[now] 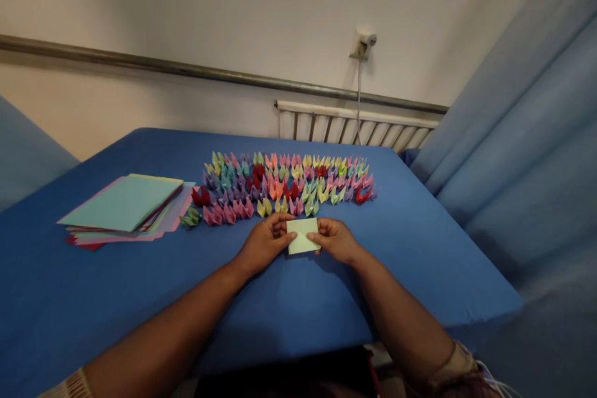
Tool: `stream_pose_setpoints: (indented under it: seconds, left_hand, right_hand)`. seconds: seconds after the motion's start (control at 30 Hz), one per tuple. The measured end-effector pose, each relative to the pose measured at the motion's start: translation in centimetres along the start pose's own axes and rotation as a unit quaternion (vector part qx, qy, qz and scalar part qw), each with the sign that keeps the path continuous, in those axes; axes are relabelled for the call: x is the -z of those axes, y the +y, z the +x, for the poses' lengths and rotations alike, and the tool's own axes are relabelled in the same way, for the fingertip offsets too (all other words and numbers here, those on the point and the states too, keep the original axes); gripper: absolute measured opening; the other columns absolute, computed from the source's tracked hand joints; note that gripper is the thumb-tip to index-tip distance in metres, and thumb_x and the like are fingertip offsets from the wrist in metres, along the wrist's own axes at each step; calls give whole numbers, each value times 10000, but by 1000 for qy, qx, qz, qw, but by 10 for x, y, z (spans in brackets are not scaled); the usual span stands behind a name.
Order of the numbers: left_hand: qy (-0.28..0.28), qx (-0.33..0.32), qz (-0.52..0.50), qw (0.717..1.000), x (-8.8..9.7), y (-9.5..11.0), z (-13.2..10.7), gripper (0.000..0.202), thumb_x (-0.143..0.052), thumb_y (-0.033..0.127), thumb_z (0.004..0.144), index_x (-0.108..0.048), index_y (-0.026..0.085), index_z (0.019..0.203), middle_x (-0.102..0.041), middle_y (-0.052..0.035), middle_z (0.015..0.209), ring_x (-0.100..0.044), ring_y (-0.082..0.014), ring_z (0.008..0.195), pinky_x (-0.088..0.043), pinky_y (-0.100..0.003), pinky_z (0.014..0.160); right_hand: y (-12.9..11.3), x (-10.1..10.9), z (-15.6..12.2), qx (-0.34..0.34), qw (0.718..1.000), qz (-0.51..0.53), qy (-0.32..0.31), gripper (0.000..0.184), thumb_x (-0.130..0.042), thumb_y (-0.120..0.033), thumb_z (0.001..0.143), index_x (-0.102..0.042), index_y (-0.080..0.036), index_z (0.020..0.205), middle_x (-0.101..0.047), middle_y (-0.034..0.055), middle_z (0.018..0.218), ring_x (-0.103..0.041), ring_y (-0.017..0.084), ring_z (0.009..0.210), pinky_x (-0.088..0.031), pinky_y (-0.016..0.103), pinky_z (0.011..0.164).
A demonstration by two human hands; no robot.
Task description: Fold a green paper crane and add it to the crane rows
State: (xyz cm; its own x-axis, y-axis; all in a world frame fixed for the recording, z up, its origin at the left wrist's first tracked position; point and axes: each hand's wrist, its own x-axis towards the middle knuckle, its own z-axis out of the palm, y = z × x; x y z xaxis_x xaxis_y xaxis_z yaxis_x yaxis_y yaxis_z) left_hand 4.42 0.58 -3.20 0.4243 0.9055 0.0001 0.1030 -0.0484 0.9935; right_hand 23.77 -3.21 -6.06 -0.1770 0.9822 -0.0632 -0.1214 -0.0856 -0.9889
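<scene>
Between my two hands is a small pale green piece of paper (302, 228), roughly square and seemingly folded. My left hand (268, 241) pinches its left edge, thumb on top and fingers behind. On the right edge, my right hand (339, 240) grips it the same way, its thumb lying on the face of the paper. The fingers behind the sheet are partly hidden. Just beyond my hands stand rows of small folded paper cranes (284, 188) in pink, red, purple, yellow, green and blue.
A loose stack of coloured paper sheets (125, 202) lies on the left of the blue-covered table (410, 261). Behind the table are a white radiator (345, 121), a metal rail (224, 73) and a wall socket (361, 46) with a cord. A blue curtain (527, 155) hangs at right.
</scene>
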Motion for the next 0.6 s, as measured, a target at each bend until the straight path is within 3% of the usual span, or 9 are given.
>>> stream_pose_setpoints:
  seconds: [0.17, 0.37, 0.6]
  left_hand:
    - [-44, 10, 62, 997, 3, -10, 1, 342, -687, 314, 710, -626, 181, 1020, -616, 26, 672, -589, -152, 604, -442, -250, 558]
    - [-64, -36, 151, 986, 6, -15, 2, 312, -653, 318, 751, -667, 194, 1037, -621, 24, 646, -570, -158, 585, -415, -254, 557]
    - [-50, -53, 199, 977, 9, -13, 2, 317, -658, 278, 729, -697, 211, 1037, -642, 15, 680, -584, -162, 606, -408, -250, 559]
  right_hand:
    - [12, 4, -6, -35, 998, -46, -3, 250, -721, -368, 732, -674, -163, 868, -644, -39, 634, -513, 86, 452, -422, 217, 445]
    - [26, 3, -13, -23, 980, -181, 82, 74, -664, -267, 780, -669, -194, 766, -609, -44, 572, -509, 111, 476, -403, 237, 496]
    - [11, -3, -17, -21, 936, -329, 120, 136, -650, -206, 798, -642, -223, 933, -633, -36, 622, -559, 145, 545, -369, 255, 546]
